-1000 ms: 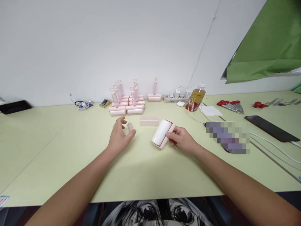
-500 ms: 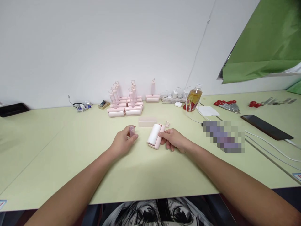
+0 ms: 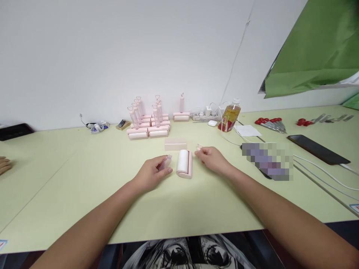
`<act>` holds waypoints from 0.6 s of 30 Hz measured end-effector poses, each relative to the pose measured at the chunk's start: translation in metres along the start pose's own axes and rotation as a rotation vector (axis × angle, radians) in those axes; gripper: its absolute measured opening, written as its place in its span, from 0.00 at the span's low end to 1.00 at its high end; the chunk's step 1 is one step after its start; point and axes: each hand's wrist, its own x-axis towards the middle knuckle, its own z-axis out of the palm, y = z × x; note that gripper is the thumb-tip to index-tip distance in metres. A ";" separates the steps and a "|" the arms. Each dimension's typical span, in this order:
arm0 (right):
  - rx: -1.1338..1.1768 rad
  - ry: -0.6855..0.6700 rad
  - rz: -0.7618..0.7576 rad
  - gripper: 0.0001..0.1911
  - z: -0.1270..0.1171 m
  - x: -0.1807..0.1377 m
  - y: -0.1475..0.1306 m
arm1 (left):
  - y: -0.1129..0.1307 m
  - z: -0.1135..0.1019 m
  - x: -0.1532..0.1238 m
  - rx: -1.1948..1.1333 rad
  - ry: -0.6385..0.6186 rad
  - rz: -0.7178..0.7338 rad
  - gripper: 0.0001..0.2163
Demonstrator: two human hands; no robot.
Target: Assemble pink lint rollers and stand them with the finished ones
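My left hand (image 3: 153, 172) is closed around a translucent pink tube handle (image 3: 166, 163), whose end points up and to the right. Flat on the table, between my two hands, lies a pink lint roller head (image 3: 183, 164) with its white roll facing up. Just right of it, my right hand (image 3: 211, 158) pinches a small pale pink heart-loop end piece (image 3: 199, 147) with thumb and fingertips; the hand partly hides that piece. Behind the roller head sits a clear pinkish cover (image 3: 175, 144), touched by neither hand.
Several assembled lint rollers (image 3: 148, 121) stand upright near the wall, one more (image 3: 181, 108) apart from them. At the right are a drink bottle (image 3: 230, 116), power strip (image 3: 206, 116), cables, a phone (image 3: 318, 149) and red-handled tools (image 3: 270, 124). Another person's hand (image 3: 4, 165) shows at the left edge.
My right hand has let go of the roller head, now on the table, and has taken hold of the heart-loop piece. The left hand moved slightly right and tilted the tube. Another person's hand appeared.
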 end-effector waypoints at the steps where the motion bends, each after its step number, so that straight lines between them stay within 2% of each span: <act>1: -0.052 0.118 -0.067 0.19 -0.005 0.002 0.002 | -0.001 0.000 0.000 0.001 0.005 -0.008 0.17; 3: -0.128 0.288 -0.173 0.14 -0.013 0.008 0.006 | -0.002 0.000 0.000 0.001 0.033 -0.034 0.17; 5: -0.190 0.337 -0.232 0.16 -0.018 0.014 0.011 | -0.003 0.000 0.001 -0.005 0.076 -0.038 0.15; 8: -0.266 0.275 -0.254 0.23 -0.017 0.022 0.019 | -0.003 -0.002 0.002 0.008 0.158 0.030 0.12; 11: -0.292 0.229 -0.219 0.19 -0.010 0.024 0.021 | -0.001 -0.003 0.002 -0.060 0.199 0.030 0.13; 15: -0.310 0.272 -0.197 0.12 -0.008 0.021 0.018 | 0.004 -0.006 -0.001 -0.317 0.181 -0.054 0.15; 18: -0.325 0.250 -0.176 0.10 -0.011 0.022 0.017 | 0.005 -0.008 -0.002 -0.451 0.118 -0.079 0.15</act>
